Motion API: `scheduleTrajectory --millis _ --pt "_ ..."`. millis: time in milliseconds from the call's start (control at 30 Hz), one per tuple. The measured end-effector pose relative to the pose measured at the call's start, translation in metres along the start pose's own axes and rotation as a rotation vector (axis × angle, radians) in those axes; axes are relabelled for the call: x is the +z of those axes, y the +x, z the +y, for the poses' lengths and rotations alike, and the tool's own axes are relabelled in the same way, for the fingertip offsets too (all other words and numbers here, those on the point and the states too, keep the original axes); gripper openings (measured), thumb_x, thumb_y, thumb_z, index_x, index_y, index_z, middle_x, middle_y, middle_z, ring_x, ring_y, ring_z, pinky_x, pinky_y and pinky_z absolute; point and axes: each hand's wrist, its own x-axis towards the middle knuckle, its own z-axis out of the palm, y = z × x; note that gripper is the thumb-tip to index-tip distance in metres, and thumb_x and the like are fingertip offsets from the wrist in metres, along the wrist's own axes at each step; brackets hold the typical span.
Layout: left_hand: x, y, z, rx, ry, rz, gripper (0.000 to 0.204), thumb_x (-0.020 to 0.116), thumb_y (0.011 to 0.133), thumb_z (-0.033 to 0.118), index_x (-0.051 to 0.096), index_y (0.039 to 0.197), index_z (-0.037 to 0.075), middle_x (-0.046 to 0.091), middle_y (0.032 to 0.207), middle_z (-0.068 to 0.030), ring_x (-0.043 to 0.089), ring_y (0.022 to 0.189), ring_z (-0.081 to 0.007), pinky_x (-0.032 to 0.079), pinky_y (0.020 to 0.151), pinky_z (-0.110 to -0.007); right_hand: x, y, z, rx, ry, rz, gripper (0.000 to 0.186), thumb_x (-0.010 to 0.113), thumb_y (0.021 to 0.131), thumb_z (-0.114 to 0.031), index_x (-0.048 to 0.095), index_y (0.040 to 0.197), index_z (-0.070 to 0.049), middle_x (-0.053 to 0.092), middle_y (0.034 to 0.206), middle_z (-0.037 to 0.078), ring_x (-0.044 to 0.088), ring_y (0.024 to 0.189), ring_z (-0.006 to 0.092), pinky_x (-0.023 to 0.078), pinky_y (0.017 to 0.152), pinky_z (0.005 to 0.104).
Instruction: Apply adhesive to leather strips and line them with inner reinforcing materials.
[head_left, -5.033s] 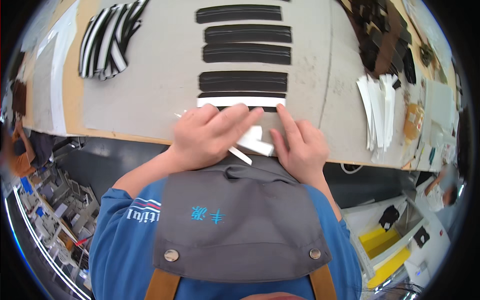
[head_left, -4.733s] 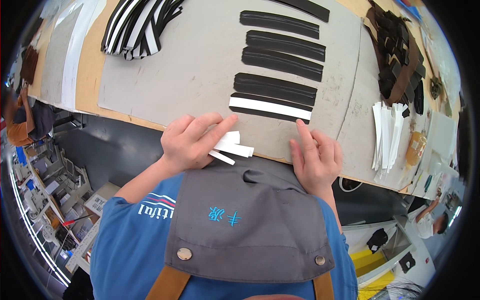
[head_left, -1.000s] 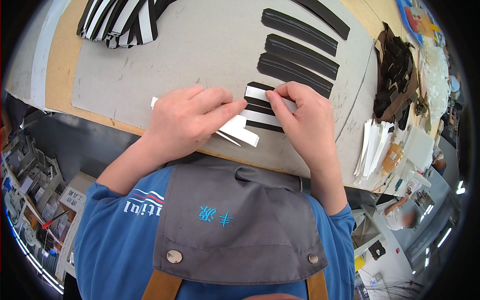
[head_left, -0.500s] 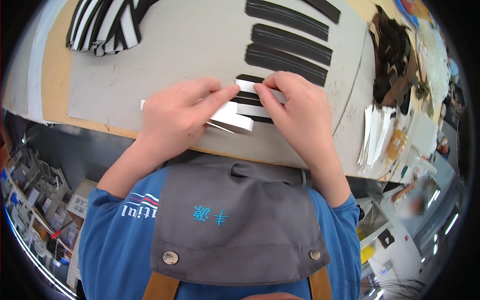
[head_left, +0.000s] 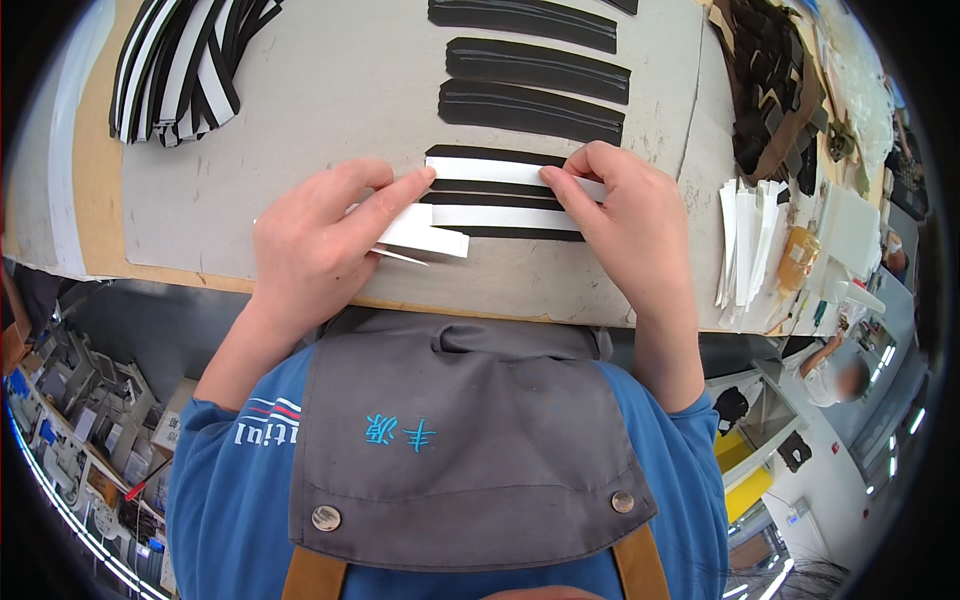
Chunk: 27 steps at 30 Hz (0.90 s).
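A white strip [head_left: 490,170] lies lengthwise along a black strip [head_left: 500,153] on the table. My left hand [head_left: 325,225] touches its left end with the fingertips and also grips a small bundle of white strips [head_left: 425,235] against the palm. Further right along that strip, my right hand [head_left: 625,205] pinches or presses it between thumb and forefinger; the strip's right end is hidden under the fingers. Just nearer to me is a second black strip [head_left: 520,235] with a white strip [head_left: 500,216] on top, partly behind the left-hand bundle.
Several black strips with glossy lines [head_left: 530,110] lie in a row farther off. A pile of black-and-white strips [head_left: 180,75] is at the far left. On the right are dark pieces [head_left: 770,100], loose white strips [head_left: 745,240] and an amber bottle [head_left: 797,260]. The table edge [head_left: 400,308] runs before me.
My right hand has slid rightward along the white strip, away from the left fingertips, and more of the strip now lies flat on the black one. The whole view has shifted a little.
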Motion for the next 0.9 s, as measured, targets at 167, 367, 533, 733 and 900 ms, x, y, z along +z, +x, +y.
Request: scheduleTrajectory --millis 167,367,533,733,900 --pt "0.008 -0.002 -0.004 0.044 0.019 0.090 0.060 0.069 0.062 -0.003 0.077 0.117 0.019 0.066 0.096 0.0042 0.063 0.073 -0.0143 0.049 0.058 -0.029 0.000 0.000 -0.003 0.028 -0.005 -0.013 0.021 0.072 0.092 -0.026 0.068 0.086 -0.006 0.069 0.080 0.012 0.068 0.077 0.0331 0.052 0.066 0.0429" --pt "0.007 0.000 -0.004 0.047 0.013 0.081 0.060 0.070 0.062 -0.003 0.078 0.117 0.018 0.065 0.096 0.0032 0.063 0.074 -0.0147 0.049 0.059 -0.030 -0.001 -0.001 -0.005 0.004 -0.085 0.018 0.025 0.073 0.092 -0.030 0.066 0.084 -0.007 0.069 0.079 0.010 0.068 0.076 0.0317 0.051 0.064 0.0422" --pt "0.007 0.000 -0.006 0.059 -0.010 0.065 0.060 0.070 0.060 -0.002 0.078 0.118 0.016 0.066 0.096 0.0008 0.064 0.074 -0.0167 0.049 0.060 -0.030 -0.004 -0.005 0.005 0.015 -0.185 0.130 0.036 0.080 0.086 -0.037 0.060 0.082 -0.007 0.063 0.072 0.007 0.064 0.066 0.0284 0.049 0.058 0.0399" --pt "-0.002 0.006 0.005 0.120 -0.091 0.129 0.058 0.071 0.060 0.001 0.078 0.117 0.012 0.068 0.092 -0.0011 0.064 0.074 -0.0174 0.050 0.061 -0.030 -0.007 -0.036 0.033 0.210 0.036 0.321 0.027 0.083 0.085 -0.027 0.063 0.085 -0.008 0.057 0.069 0.004 0.055 0.058 0.0238 0.043 0.054 0.0364" --pt "0.002 0.040 0.032 0.289 -0.011 0.067 0.051 0.071 0.065 0.007 0.078 0.115 0.012 0.068 0.092 0.0018 0.061 0.070 -0.0144 0.048 0.059 -0.028 0.015 -0.065 0.047 -0.011 0.041 0.464 0.017 0.082 0.084 -0.016 0.069 0.092 -0.008 0.058 0.069 0.002 0.057 0.060 0.0200 0.042 0.055 0.0341"
